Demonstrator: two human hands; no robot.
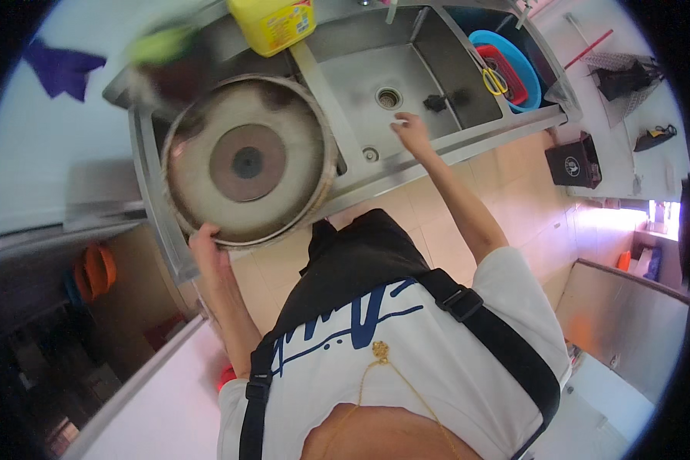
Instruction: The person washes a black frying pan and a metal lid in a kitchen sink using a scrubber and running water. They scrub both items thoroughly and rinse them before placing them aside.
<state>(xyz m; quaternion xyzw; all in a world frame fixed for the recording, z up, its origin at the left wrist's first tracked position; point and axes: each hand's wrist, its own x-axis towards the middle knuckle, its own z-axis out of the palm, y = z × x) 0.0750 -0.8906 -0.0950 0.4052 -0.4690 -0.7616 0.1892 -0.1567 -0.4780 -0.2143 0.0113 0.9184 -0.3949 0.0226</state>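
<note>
My left hand [209, 247] grips the near left rim of a large round metal pan or lid [192, 172], which has a brownish ring and a dark centre. It lies tilted over the left basin of a steel sink. My right hand [412, 133] is above the near side of the middle basin [356, 86], its fingers curled with nothing visible in them. Near it are the drain strainer [388, 99] and a small dark clump [435, 103]. The underside of the round piece is hidden.
A yellow plastic jug [273, 23] stands behind the sink's divider. A blurred green and dark object [169, 63] is at the back left. In the right basin, a blue tub [532, 86] holds a red basket [513, 80] and yellow-handled scissors [494, 81]. A purple cloth [63, 69] lies far left.
</note>
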